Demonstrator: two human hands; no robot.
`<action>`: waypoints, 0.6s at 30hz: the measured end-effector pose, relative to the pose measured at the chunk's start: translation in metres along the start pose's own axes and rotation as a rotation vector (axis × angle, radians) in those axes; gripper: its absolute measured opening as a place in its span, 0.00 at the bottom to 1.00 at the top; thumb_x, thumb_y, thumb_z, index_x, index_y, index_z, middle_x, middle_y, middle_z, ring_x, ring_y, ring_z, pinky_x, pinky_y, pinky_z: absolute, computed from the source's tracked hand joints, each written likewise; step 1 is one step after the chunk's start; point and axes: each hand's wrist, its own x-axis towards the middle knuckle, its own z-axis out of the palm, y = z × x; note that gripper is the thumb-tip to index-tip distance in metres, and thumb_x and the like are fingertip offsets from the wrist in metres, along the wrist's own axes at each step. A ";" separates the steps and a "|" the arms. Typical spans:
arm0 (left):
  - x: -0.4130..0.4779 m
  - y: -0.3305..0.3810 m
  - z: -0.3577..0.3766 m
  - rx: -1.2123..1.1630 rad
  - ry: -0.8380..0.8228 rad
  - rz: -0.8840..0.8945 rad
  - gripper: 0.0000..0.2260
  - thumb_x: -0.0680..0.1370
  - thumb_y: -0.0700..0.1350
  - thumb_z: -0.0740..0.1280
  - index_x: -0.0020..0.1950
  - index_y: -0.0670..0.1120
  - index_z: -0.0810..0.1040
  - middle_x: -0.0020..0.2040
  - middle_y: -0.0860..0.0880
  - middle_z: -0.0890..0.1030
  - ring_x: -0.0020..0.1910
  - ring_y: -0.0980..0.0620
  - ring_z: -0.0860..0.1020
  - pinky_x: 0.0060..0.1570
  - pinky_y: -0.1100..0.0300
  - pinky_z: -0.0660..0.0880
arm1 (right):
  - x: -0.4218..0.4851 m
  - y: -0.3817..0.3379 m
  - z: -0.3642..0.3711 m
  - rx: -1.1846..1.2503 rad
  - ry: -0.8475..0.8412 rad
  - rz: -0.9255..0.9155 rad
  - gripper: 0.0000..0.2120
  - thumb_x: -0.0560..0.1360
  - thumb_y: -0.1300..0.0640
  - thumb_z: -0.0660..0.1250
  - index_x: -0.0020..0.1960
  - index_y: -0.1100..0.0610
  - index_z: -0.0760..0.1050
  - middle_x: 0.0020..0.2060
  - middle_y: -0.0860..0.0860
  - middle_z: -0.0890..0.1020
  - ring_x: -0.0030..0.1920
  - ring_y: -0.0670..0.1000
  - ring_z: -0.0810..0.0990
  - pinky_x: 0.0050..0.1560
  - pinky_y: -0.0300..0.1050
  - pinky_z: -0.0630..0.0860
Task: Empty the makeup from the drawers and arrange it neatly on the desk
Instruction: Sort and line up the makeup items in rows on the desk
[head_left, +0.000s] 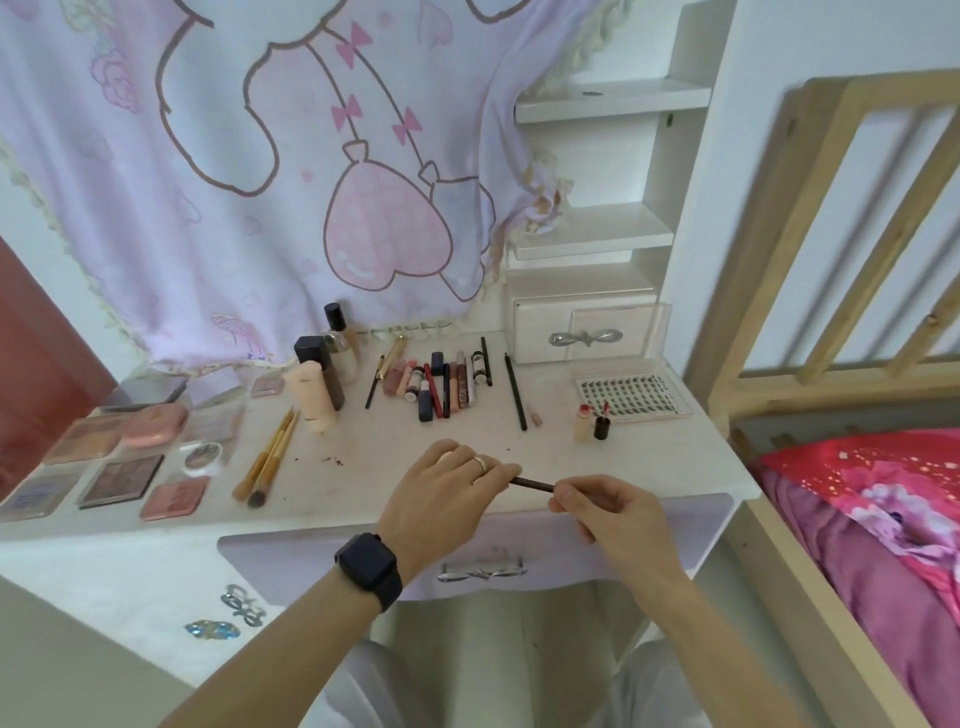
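I have left hand (448, 489) and right hand (605, 506) pinching one pencil's (533, 485) ends over the desk (363, 457), likely capping it first.

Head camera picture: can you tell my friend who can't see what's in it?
A left hand and a right hand hold a thin dark pencil between them above a white desk. On the desk lie brushes, flat compacts, a row of lip tubes and a tray of false lashes.

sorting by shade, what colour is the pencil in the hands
The pencil is dark brown; head view.
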 end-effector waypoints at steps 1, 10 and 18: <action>0.001 0.003 0.000 -0.004 -0.004 0.010 0.13 0.75 0.43 0.74 0.59 0.52 0.81 0.45 0.55 0.83 0.41 0.52 0.79 0.49 0.58 0.76 | 0.000 0.000 0.000 -0.001 -0.002 -0.005 0.02 0.76 0.59 0.73 0.46 0.56 0.84 0.37 0.51 0.87 0.30 0.42 0.76 0.36 0.33 0.75; 0.004 -0.005 0.000 -0.014 0.026 0.101 0.13 0.80 0.42 0.57 0.55 0.49 0.81 0.44 0.53 0.83 0.38 0.51 0.80 0.45 0.57 0.77 | 0.006 0.000 -0.001 -0.202 -0.161 -0.055 0.05 0.78 0.53 0.71 0.45 0.49 0.85 0.33 0.48 0.84 0.31 0.42 0.75 0.38 0.35 0.74; -0.003 -0.014 -0.005 -0.077 0.010 0.142 0.13 0.80 0.42 0.57 0.55 0.48 0.80 0.39 0.55 0.82 0.34 0.52 0.78 0.47 0.61 0.72 | 0.008 -0.006 -0.006 -0.352 -0.212 -0.196 0.06 0.78 0.52 0.71 0.44 0.46 0.85 0.33 0.45 0.85 0.38 0.48 0.81 0.44 0.41 0.77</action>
